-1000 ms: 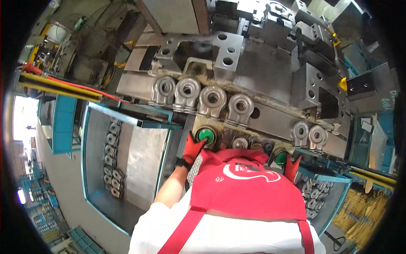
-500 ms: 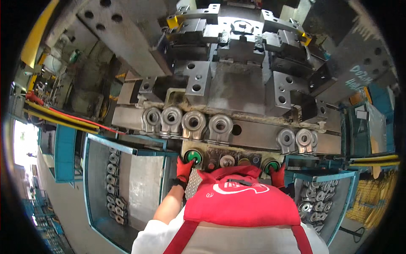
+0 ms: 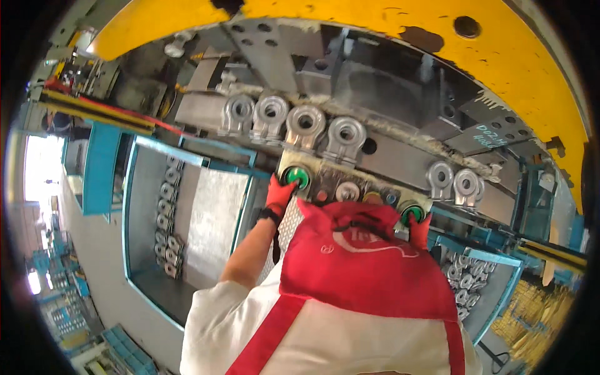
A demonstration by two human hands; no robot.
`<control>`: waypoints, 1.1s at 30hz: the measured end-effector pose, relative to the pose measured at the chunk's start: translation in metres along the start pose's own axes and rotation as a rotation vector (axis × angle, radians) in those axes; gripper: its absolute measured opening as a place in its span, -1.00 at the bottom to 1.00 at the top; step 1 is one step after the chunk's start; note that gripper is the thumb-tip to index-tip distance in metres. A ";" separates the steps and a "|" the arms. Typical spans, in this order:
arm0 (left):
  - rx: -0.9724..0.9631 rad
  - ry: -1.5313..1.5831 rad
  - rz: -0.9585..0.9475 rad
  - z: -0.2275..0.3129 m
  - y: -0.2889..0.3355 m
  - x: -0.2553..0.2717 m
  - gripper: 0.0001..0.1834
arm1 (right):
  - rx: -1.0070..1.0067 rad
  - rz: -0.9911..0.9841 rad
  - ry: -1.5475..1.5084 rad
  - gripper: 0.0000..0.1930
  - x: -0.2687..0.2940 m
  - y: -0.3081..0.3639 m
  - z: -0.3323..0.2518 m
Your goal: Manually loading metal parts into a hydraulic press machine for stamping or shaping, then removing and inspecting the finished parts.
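Red gloves cover both of my hands. My left hand [image 3: 282, 195] rests at the left green button [image 3: 297, 179] of a control panel [image 3: 325, 178], its thumb reaching onto the button and its fingers apart along the panel's side. Over at the panel's other end, my right hand [image 3: 421, 230] touches the right green button [image 3: 412, 214], thumb and fingers apart. Neither holds a part. Just beyond the panel, several ring-shaped metal parts [image 3: 305, 124] stand on a steel ledge [image 3: 394, 155], with more ring parts [image 3: 466, 185] on its right.
A yellow press beam [image 3: 350, 14] spans the far side above dark steel tooling [image 3: 381, 87], hiding the die area. Left stands a blue-framed bin [image 3: 127, 228] with ring parts inside; right, another bin [image 3: 514, 275] holds more. A yellow-black bar [image 3: 94, 111] lies far left.
The upper press tooling has come down, and the yellow beam now covers the far area. My view has shifted, so the ledge and panel sit higher. Both hands stay at the green buttons.
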State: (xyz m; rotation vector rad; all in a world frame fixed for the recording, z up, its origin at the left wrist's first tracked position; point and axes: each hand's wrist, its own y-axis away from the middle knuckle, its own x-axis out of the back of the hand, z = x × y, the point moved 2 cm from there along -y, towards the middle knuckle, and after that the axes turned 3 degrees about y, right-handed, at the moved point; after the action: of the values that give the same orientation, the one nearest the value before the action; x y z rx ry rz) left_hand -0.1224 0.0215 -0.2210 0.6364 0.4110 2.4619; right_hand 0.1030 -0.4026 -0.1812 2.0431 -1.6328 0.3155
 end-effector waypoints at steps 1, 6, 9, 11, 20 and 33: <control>0.026 0.012 -0.012 -0.003 0.000 -0.001 -0.02 | -0.043 -0.017 0.021 -0.07 0.000 0.000 0.008; 0.038 -0.072 -0.030 0.010 0.006 0.002 0.02 | -0.044 0.099 0.113 -0.10 -0.003 -0.011 0.026; 0.035 -0.465 -0.143 0.063 0.021 0.021 -0.04 | -0.052 0.053 0.049 -0.08 0.003 -0.007 0.013; -0.072 -0.814 -0.238 0.118 0.040 0.036 -0.25 | -0.085 -0.008 -0.085 -0.06 0.003 -0.003 -0.002; -0.980 -0.138 -0.275 0.396 0.050 -0.040 -0.42 | -0.137 0.068 0.134 -0.04 0.000 0.012 -0.032; -0.561 -0.944 -0.209 0.587 -0.139 -0.252 0.01 | -0.227 0.194 0.232 -0.07 -0.009 0.035 -0.038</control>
State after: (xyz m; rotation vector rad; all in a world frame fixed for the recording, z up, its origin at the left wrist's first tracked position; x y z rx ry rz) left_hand 0.4290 0.0723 0.1262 1.2875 -0.5311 1.6868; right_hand 0.0722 -0.3806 -0.1453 1.6217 -1.6423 0.3994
